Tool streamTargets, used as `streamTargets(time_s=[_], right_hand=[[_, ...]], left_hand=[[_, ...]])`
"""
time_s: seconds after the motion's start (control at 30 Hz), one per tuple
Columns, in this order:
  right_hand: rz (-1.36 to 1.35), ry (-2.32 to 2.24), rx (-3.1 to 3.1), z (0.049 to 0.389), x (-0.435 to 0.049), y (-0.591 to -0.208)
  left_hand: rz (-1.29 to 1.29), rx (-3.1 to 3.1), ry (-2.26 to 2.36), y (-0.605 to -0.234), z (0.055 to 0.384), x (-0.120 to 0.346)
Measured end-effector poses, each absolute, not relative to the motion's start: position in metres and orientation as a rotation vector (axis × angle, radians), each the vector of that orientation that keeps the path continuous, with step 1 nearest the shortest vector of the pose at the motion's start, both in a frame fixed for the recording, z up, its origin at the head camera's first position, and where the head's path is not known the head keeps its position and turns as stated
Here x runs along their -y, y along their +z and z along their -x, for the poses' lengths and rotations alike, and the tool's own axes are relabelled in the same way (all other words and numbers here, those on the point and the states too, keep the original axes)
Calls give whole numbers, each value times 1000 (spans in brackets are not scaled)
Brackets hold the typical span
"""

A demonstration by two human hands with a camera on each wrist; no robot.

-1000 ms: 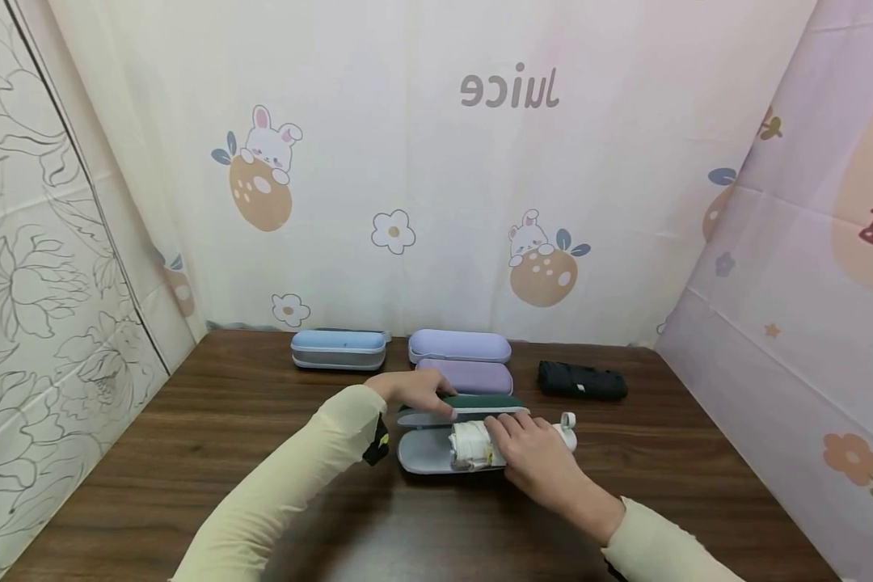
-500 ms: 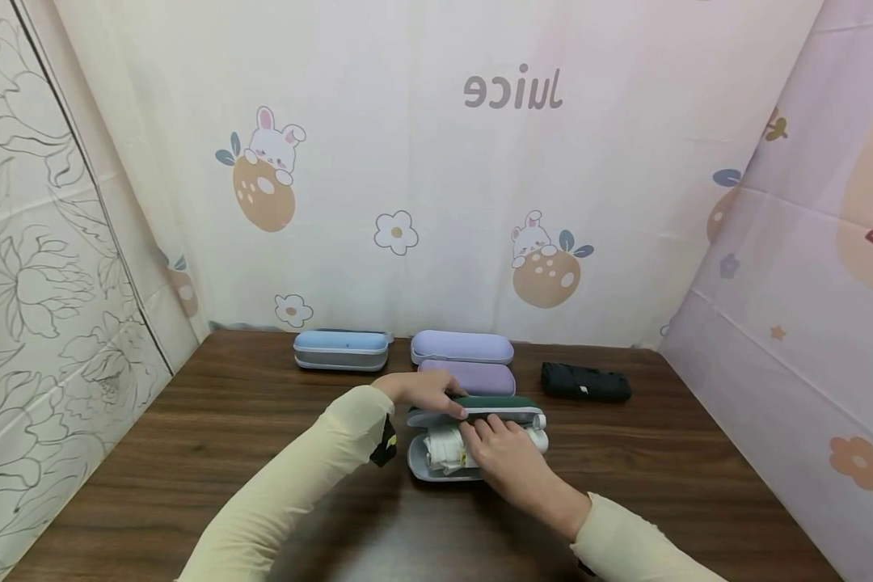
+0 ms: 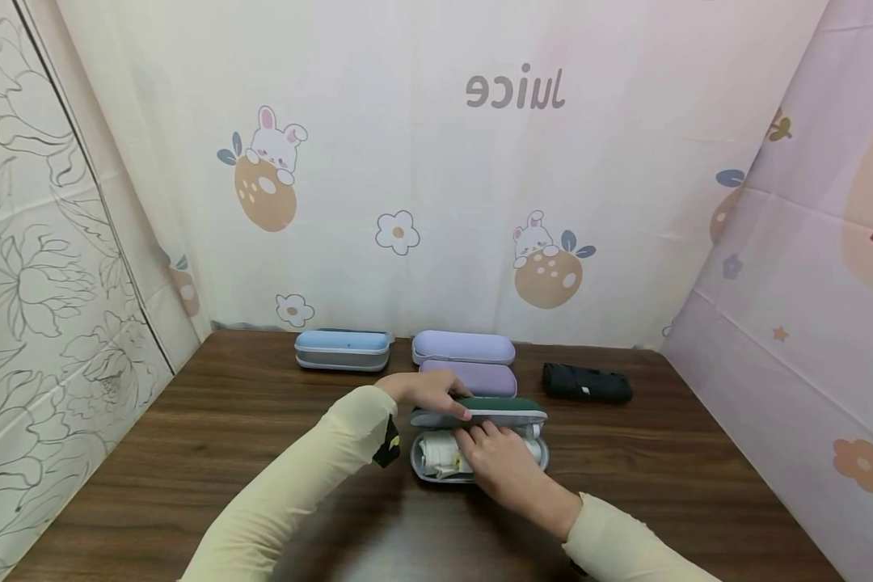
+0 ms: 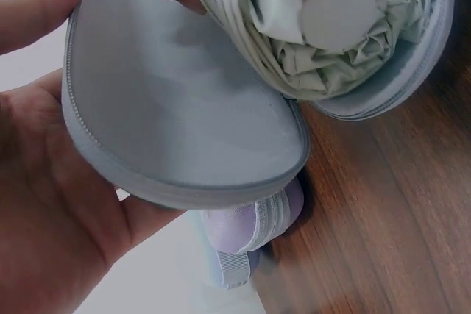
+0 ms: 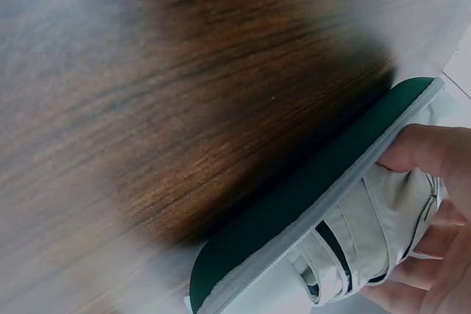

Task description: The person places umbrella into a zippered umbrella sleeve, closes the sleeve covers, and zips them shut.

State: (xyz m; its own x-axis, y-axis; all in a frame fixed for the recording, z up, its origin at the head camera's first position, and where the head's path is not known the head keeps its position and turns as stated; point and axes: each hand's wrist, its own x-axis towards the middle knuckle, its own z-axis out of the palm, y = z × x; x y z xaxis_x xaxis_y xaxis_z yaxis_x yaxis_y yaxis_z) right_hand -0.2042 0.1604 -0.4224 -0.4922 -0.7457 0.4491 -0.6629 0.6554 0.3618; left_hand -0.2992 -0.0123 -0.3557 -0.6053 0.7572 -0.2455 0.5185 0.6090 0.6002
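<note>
Half done, seemingly: holding the green case's lid (image 3: 509, 404) raised with the left hand (image 3: 431, 392), gripping the folded umbrella (image 3: 440, 454) inside the lower shell (image 3: 415, 462) with the right hand (image 3: 503, 461); leaving everything unclosed, unzipped.

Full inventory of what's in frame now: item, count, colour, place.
Open case: 1, green outside, grey lining, mid-table
Rolled bundle: 1, white, in the open case's lower half
Blue case: 1, blue over grey, back left
Lilac case: 1, pale lilac, back middle
Purple case: 1, purple, just in front of the lilac one
Black roll: 1, black, right of the purple case
Table: 1, dark brown, under everything
Printed cloth: 1, pale with rabbits and flowers, behind the table
Sleeves: 2, pale yellow, both arms
Left hand: 1, bare, holding the open case's lid
Right hand: 1, bare, gripping the bundle
</note>
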Motion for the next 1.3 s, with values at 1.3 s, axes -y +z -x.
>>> streamTargets(time_s=[1.3], right_hand=[[-1198, 973, 2772, 244, -273, -381]], left_hand=[[-1143, -2500, 506, -366, 285, 13]])
